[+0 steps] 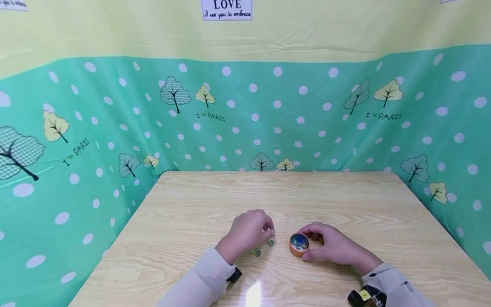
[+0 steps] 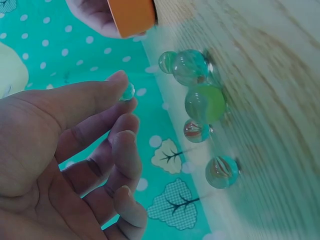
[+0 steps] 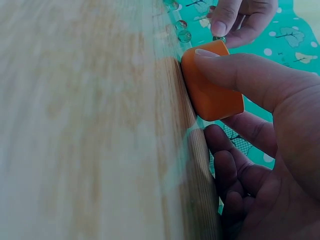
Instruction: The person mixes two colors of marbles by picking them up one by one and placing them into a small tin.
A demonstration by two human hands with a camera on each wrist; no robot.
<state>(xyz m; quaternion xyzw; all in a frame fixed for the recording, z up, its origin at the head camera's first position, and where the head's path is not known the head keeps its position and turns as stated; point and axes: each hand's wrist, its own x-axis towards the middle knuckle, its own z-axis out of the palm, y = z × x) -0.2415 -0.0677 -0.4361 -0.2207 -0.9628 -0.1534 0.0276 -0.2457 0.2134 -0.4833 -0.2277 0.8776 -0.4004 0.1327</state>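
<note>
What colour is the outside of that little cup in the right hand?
Orange; the cup shows best in the right wrist view.

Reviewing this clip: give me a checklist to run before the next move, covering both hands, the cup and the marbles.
1. Marble secured: ok. The left hand pinches one marble between thumb and finger.
2. Cup steadied: ok. The right hand grips the orange cup by its side.
3. Cup opening up: ok. The head view looks into it and shows shiny contents.
4. Pinched marble over the cup: not ok. It is left of the cup in the head view.
5. Loose marbles all off the table: not ok. The left wrist view shows five loose marbles.
6. Room inside the cup: cannot tell.
</note>
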